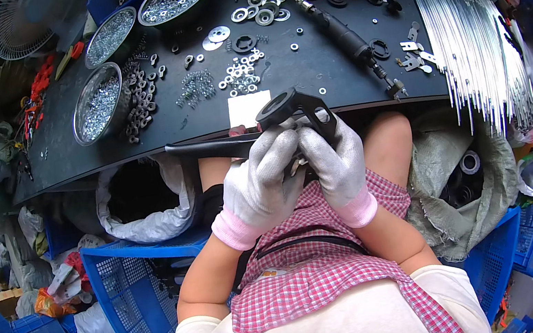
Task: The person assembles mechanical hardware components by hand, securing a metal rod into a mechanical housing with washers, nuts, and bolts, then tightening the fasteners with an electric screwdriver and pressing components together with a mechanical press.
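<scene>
Both my hands wear white gloves with pink cuffs and meet just off the table's near edge. Between them is a black metal frame (304, 102) with a round ring at one end, a bracket-like side and a long dark arm reaching left. My left hand (263, 177) closes around its near side, fingers bent. My right hand (337, 162) grips the bracket side from the right. A small shiny piece shows between the fingertips, too hidden to name. Beyond the hands, a white card (249, 110) lies on the table (162, 124).
Bowls of small metal parts (97, 109) stand at the left. Springs (196, 87), nuts (241, 73) and washers (264, 13) lie mid-table. A dark air screwdriver (345, 35) with a hose lies right of them. Long metal rods (469, 37) fill the right side. Sacks (456, 199) and blue crates (126, 293) flank my lap.
</scene>
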{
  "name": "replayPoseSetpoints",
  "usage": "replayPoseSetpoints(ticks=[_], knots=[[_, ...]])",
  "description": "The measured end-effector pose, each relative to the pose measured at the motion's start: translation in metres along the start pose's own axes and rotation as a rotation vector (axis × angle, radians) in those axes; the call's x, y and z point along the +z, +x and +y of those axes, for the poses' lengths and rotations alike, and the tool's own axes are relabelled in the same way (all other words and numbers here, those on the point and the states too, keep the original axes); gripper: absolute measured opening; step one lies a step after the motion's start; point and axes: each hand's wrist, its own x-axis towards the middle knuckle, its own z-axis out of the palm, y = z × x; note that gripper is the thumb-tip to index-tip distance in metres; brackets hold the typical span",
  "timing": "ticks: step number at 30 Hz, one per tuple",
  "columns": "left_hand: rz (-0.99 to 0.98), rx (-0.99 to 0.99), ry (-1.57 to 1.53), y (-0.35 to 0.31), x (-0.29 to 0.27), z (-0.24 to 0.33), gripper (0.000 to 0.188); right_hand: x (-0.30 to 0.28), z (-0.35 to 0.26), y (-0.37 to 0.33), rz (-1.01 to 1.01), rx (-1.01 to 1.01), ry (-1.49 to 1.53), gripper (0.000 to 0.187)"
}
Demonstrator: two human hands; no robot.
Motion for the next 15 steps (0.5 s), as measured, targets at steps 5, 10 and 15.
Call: replayPoseSetpoints(ticks=[5, 10, 15], knots=[[-0.058, -0.018, 0.101, 0.006, -0.003, 0.009, 0.068, 0.001, -0.001, -0.003, 0.066, -0.1, -0.116, 0.011], [-0.034, -0.059, 0.049, 0.006, 0.002, 0.012, 0.07, -0.004, 0.002, -0.001, 0.101, -0.128, -0.229, 0.012], [0.053, -0.068, 0.014, 0.007, 0.005, 0.019, 0.071, -0.004, 0.003, -0.007, 0.135, -0.24, -0.286, 0.014]])
